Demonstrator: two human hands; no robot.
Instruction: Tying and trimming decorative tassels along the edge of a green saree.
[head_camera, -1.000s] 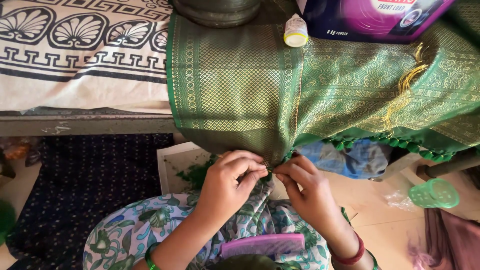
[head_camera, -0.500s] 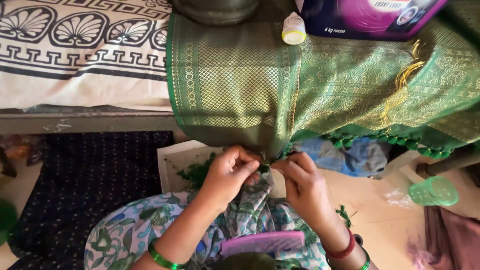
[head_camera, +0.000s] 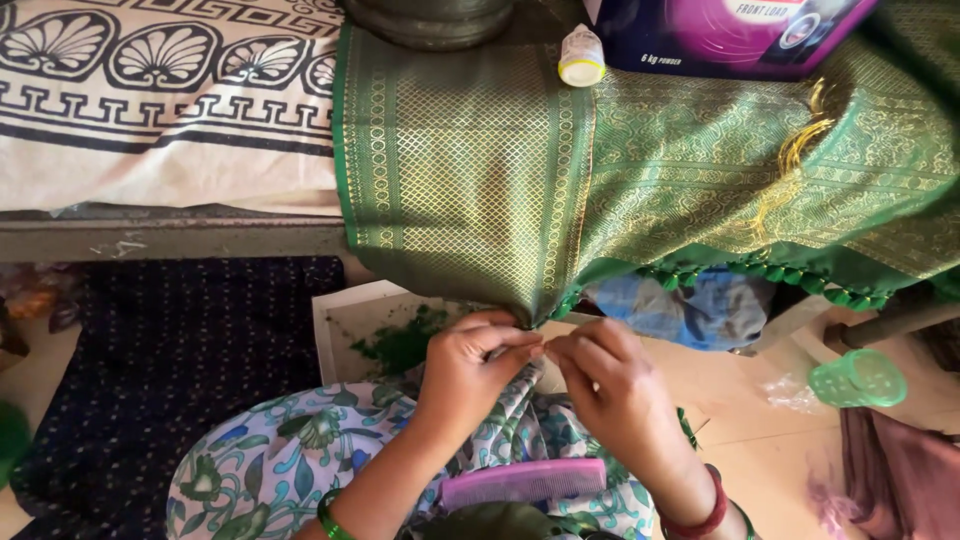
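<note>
Both hands pinch the hanging corner of a green sari (head_camera: 480, 190) draped over the bed's front edge: left hand (head_camera: 470, 375) and right hand (head_camera: 610, 385) meet fingertip to fingertip directly beneath it, equally near

Your cloth (head_camera: 500, 180) is a green silk fabric woven with fine gold lattice and gold border bands. It lies spread over the bench, hanging off its front edge toward you. The hanging part narrows to a pointed fold at the lower edge, right above your lap. To the right, the hem carries a row of small green tassels (head_camera: 770, 275) along the bench's front edge. A loose gold thread lies on its right part.
</note>
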